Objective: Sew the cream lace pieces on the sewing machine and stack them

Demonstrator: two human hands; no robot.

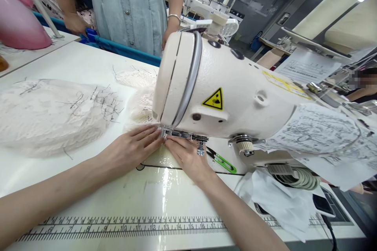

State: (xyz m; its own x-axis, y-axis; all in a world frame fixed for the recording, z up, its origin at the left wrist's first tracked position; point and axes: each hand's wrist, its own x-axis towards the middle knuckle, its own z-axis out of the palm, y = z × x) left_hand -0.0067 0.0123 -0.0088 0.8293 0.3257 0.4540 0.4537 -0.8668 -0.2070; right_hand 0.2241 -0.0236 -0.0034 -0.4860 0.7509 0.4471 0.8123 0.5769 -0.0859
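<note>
Slanting inward, L hand [131,147], R hand [188,157] (palm-down), nr machine [235,82]

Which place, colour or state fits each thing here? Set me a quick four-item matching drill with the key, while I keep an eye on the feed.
Column one
1. Left hand
2. Thread snips
3. Warning triangle
4. Ruler scale

Column two
A. Along the near edge of the tabletop
B. Green-handled, beside the right hand
C. Yellow and black
D. Fingers extended toward the sewing machine

Pairs: 1-D, 2-B, 3-C, 4-A
</note>
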